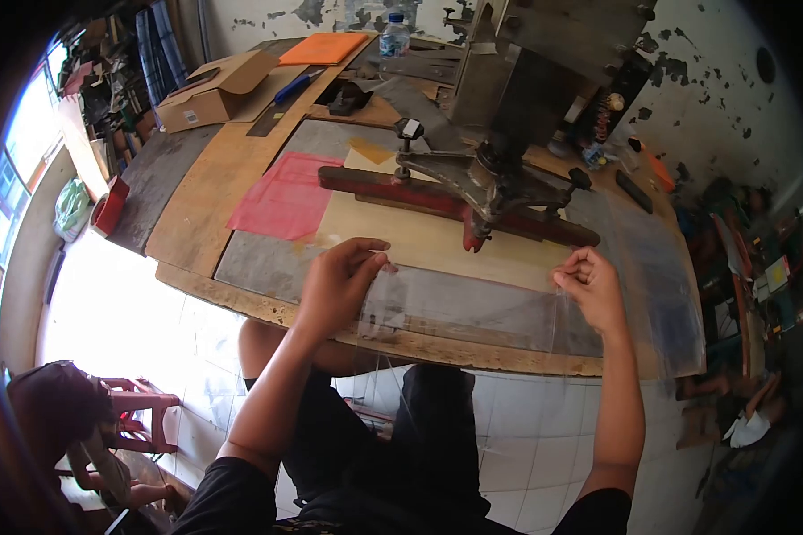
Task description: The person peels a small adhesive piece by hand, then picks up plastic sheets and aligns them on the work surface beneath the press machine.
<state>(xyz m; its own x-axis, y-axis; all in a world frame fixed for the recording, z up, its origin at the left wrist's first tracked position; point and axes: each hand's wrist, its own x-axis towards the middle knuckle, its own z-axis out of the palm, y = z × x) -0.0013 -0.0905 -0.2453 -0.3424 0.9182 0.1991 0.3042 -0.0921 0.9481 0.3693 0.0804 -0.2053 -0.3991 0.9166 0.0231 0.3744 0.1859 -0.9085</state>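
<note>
A clear plastic sheet (482,308) stretches between my two hands and hangs down over the front edge of the table. My left hand (339,278) pinches its upper left corner between thumb and fingers. At the upper right corner, my right hand (592,283) grips the sheet in the same way. Just beyond the hands lies a cream-coloured board (419,239) on a grey plate (263,266). Above the board sits the red and dark metal bar (393,189) of a press-like machine (486,169). A pink sheet (278,198) lies to the left of the board.
More clear plastic (665,299) covers the table's right side. Behind are a cardboard box (214,89), an orange folder (323,49), a blue-handled tool (292,88) and a water bottle (394,37). A red tape roll (110,207) is at the left edge. Another person (107,473) is at lower left.
</note>
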